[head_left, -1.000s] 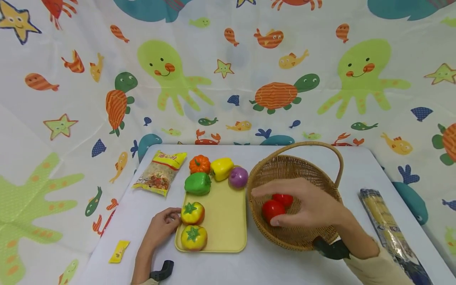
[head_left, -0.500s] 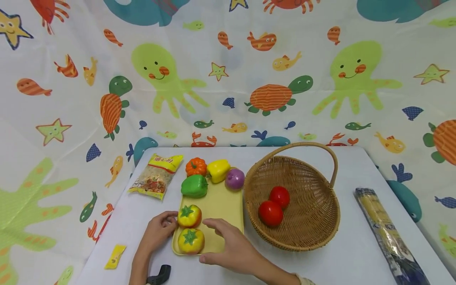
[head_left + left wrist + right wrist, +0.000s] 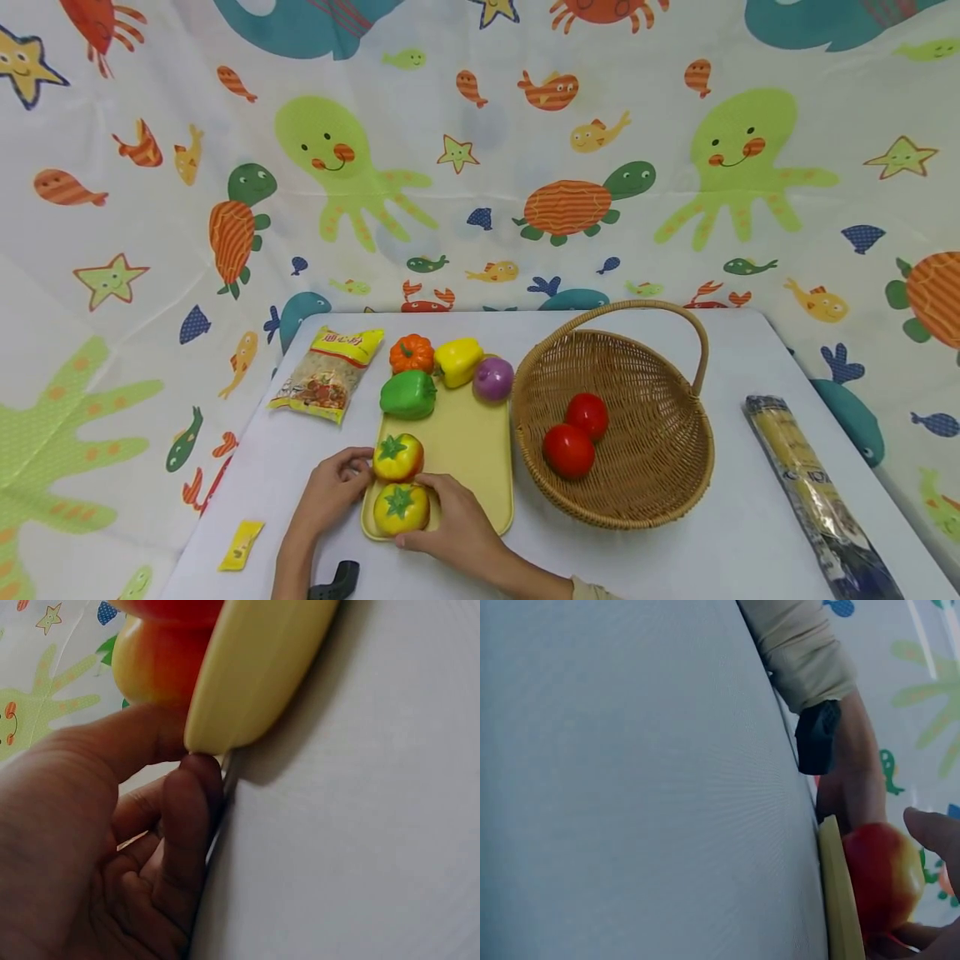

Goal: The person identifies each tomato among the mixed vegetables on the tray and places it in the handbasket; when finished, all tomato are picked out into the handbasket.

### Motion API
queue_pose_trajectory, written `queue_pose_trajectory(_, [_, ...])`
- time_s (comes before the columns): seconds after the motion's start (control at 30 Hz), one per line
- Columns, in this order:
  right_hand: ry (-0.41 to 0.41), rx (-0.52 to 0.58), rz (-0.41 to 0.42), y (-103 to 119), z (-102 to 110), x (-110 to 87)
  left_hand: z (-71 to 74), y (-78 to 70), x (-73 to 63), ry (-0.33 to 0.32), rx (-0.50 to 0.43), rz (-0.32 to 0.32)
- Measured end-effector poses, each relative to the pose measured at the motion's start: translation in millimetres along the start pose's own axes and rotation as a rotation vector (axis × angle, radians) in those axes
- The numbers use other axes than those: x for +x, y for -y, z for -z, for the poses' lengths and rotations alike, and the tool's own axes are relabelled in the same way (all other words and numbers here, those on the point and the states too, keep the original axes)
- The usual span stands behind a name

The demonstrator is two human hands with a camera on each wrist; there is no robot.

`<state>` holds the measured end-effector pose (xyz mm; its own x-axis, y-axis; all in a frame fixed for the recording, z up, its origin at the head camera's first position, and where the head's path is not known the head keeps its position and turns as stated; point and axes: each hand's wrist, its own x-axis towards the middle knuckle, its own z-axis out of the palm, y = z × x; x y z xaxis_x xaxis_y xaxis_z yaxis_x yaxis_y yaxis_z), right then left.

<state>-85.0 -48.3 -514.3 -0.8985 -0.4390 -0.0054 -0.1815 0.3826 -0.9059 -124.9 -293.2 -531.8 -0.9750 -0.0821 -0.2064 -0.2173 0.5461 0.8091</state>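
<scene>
My right hand (image 3: 461, 533) is around the nearer yellow-and-red persimmon-like toy fruit (image 3: 401, 508), which sits in the pale yellow tray (image 3: 476, 467). In the right wrist view a gap shows between one digit (image 3: 934, 832) and the fruit (image 3: 885, 874). A second such fruit (image 3: 398, 457) lies just behind it, by the tray's left side. My left hand (image 3: 333, 492) pinches the tray's left rim, its fingers curled at the edge (image 3: 196, 739) in the left wrist view. At the tray's far end are a green pepper (image 3: 408, 394), a yellow pepper (image 3: 458, 362), an orange pumpkin (image 3: 412, 354) and a purple onion (image 3: 493, 379).
A wicker basket (image 3: 652, 450) with an arched handle holds two red tomatoes (image 3: 568, 451) right of the tray. A long clear packet (image 3: 813, 492) lies far right. A yellow food bag (image 3: 330, 373) and a small yellow sachet (image 3: 241, 546) lie left on the white table (image 3: 660, 567).
My right hand has moved left from over the basket to the nearer toy fruit in the tray. My left hand has stayed at the tray's rim.
</scene>
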Motion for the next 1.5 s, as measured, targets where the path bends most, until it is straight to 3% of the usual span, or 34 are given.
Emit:
queue_pose_trajectory(0.5, [-0.011,-0.022,0.008,1,-4,4.9,0.2,-3.0,-1.8,-0.005,0.001,-0.008])
queue_pose_trajectory(0.67, [0.004,-0.017,0.015,7,6,-0.9,-0.5,-2.4,-2.2,-0.011,0.005,-0.002])
queue_pose_trajectory(0.77, [0.036,0.044,0.051,13,18,-6.5,-0.6,-2.0,-2.5,-0.013,0.011,0.005])
queue_pose_trajectory(0.9, [0.135,0.2,0.092,24,41,-15.7,-0.4,-2.8,-2.8,-0.014,0.024,0.008])
queue_pose_trajectory(1.07, [0.26,0.27,0.178,38,79,-28.4,0.7,-5.3,-1.8,-0.018,0.024,-0.004])
queue_pose_trajectory(1.2, [0.351,0.261,0.219,52,112,-37.2,1.9,-5.4,-1.4,-0.027,0.018,-0.003])
queue_pose_trajectory(1.5, [0.505,0.093,0.293,71,208,-48.0,-1.4,-1.1,-1.4,-0.031,-0.006,-0.009])
